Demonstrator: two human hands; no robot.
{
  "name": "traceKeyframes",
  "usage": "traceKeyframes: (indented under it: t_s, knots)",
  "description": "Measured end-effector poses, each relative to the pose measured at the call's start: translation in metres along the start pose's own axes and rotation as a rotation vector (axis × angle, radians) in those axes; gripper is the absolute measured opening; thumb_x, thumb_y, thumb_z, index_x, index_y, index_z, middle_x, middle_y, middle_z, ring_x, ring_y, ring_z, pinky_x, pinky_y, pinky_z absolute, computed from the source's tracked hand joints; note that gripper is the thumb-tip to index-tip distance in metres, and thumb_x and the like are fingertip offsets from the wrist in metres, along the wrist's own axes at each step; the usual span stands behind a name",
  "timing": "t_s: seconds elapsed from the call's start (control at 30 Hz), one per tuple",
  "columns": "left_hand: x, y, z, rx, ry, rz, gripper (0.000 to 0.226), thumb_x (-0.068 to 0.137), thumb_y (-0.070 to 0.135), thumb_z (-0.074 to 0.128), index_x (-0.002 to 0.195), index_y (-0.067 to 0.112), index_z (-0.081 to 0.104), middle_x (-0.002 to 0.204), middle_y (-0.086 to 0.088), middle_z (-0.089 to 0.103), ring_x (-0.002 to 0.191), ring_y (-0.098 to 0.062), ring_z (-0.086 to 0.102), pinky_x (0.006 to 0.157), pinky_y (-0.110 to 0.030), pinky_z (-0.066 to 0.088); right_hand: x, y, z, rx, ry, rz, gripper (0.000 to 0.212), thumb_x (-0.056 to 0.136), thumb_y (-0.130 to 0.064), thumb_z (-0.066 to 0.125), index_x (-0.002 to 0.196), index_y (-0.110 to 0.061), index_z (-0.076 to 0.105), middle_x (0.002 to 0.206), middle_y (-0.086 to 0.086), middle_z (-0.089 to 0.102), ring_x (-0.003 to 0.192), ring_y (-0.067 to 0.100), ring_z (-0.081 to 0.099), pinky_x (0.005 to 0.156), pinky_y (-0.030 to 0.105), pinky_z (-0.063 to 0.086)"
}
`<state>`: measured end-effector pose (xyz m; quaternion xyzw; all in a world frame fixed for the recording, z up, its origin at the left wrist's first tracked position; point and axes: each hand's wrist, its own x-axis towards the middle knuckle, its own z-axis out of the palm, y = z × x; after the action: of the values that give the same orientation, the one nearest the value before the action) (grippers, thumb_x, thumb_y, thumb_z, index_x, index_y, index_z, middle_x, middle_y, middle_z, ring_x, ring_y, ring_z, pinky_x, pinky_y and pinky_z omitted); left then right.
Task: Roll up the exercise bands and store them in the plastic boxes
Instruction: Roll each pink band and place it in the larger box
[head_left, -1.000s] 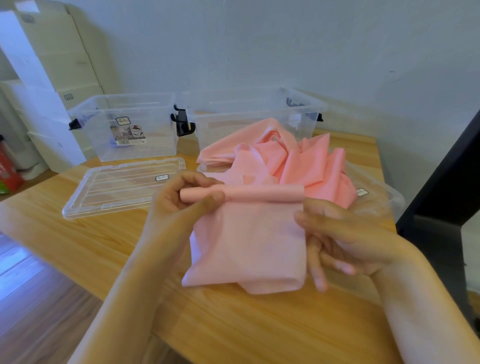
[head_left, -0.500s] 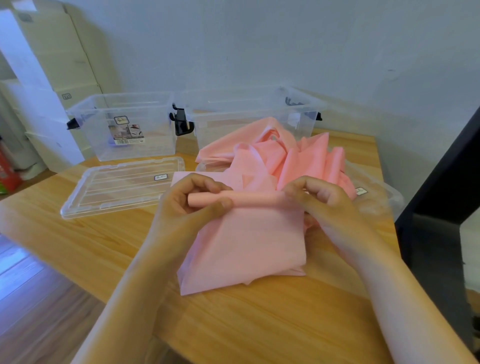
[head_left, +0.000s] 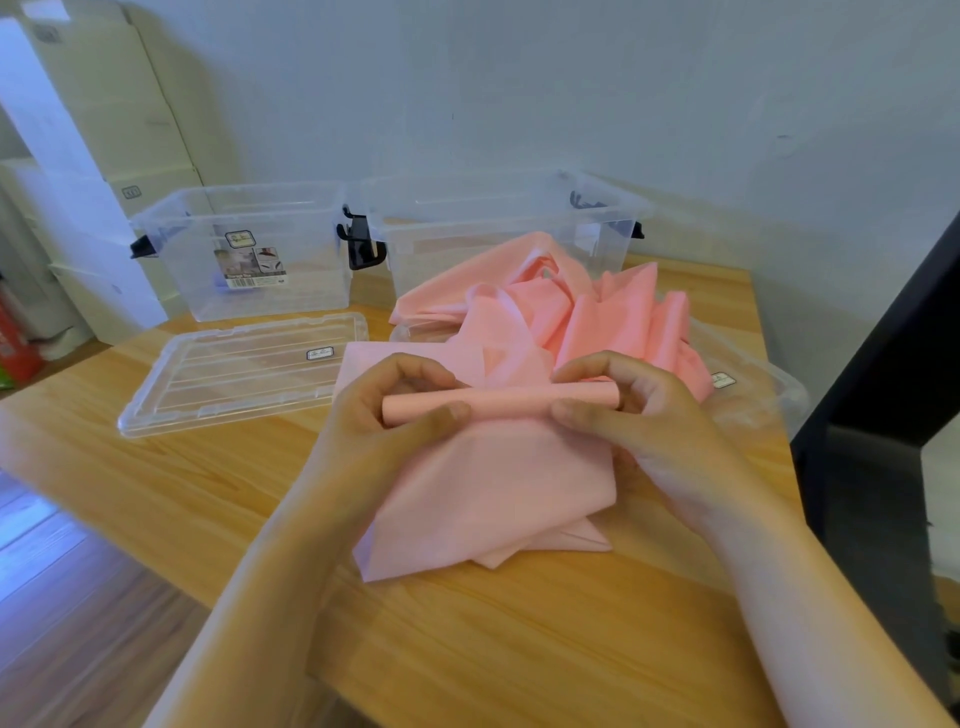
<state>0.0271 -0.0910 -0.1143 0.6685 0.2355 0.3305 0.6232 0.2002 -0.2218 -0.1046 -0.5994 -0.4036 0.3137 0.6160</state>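
Band roll (head_left: 501, 401), axis L–R: left hand (head_left: 384, 421) & right hand (head_left: 647, 423) pinch opp. ends; unrolled sheet (head_left: 488, 493) hangs toward the person.

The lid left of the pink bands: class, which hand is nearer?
Left. The left hand pinches the pink roll beside the lid; the right hand holds the roll's other end, farther right.

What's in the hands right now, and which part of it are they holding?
Both hold the pink exercise band by its rolled end: the left hand pinches the roll's left end, the right hand its right end.
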Motion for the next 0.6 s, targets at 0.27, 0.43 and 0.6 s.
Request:
traceKeyframes:
  t_s: [0.27,0.43,0.6]
  knots:
    - [0.0004,-0.0030,-0.0028,0.115,-0.007,-0.002,0.025,0.068,0.027,0.084,0.088,0.027,0.068,0.098,0.008,0.072,0.088,-0.006,0.064,0.080,-0.026,0.047,0.0017,0.0033,0.0009,-0.013,0.025,0.038,0.016,0.073,-0.014,0.075,0.088,-0.014,0.073,0.083,-0.003,0.070,0.078,0.006,0.062,0.068,0.014,0.047]
    - [0.0013,-0.0046,0.0022,0.125,0.035,-0.020,0.028,0.070,0.041,0.072,0.092,0.024,0.068,0.091,0.010,0.072,0.085,-0.001,0.062,0.079,-0.020,0.043,0.0016,0.0032,0.0028,-0.017,0.005,-0.071,0.024,0.074,0.009,0.070,0.082,-0.014,0.070,0.089,0.001,0.070,0.083,0.007,0.060,0.072,0.014,0.046]
    - [0.0019,-0.0037,-0.0011,0.055,0.045,0.040,0.023,0.068,0.026,0.084,0.083,0.028,0.067,0.096,0.002,0.074,0.093,-0.011,0.067,0.085,-0.031,0.049,0.0028,0.0032,0.0020,0.028,-0.006,-0.025,0.021,0.075,-0.008,0.071,0.096,-0.013,0.068,0.091,0.001,0.070,0.084,0.004,0.063,0.072,0.010,0.045]
